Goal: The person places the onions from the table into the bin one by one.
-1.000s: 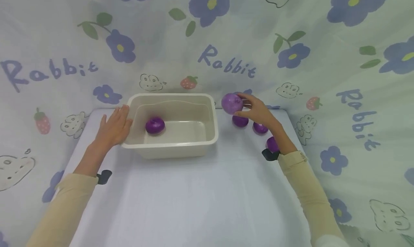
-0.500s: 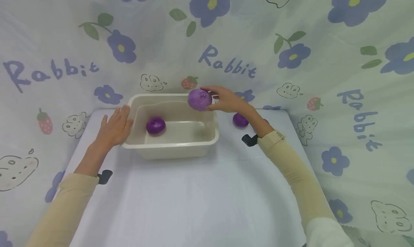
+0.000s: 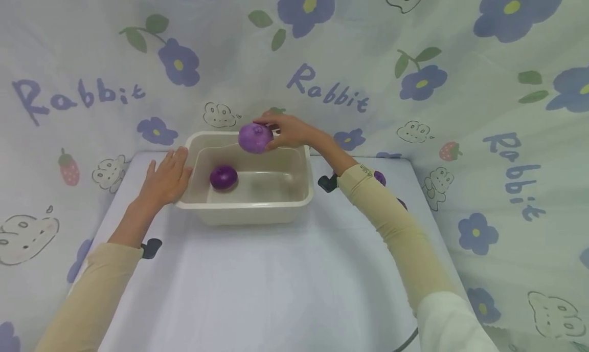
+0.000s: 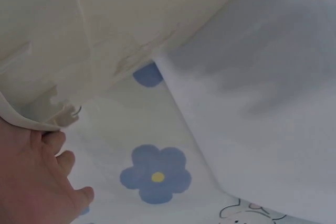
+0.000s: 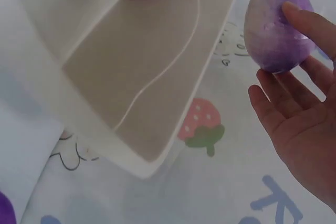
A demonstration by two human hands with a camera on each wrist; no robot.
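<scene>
A pale beige plastic bin stands at the back of the table. On its floor, towards the left, lies a dark purple round fruit. My right hand pinches a lighter purple round fruit between thumb and fingers. It holds this fruit above the bin's back part; a small knobbly end faces up. In the right wrist view the fruit looks smooth, with a paler side. My left hand rests with extended fingers against the bin's left rim. The left wrist view shows that hand beside the rim.
Right of the bin, a purple fruit and another purple fruit are partly hidden behind the right sleeve. A white cloth covers the table. A printed curtain hangs right behind the bin.
My right hand has carried the lighter purple fruit leftwards, from beyond the bin's right rim to above the bin. My left hand has stayed at the left rim.
</scene>
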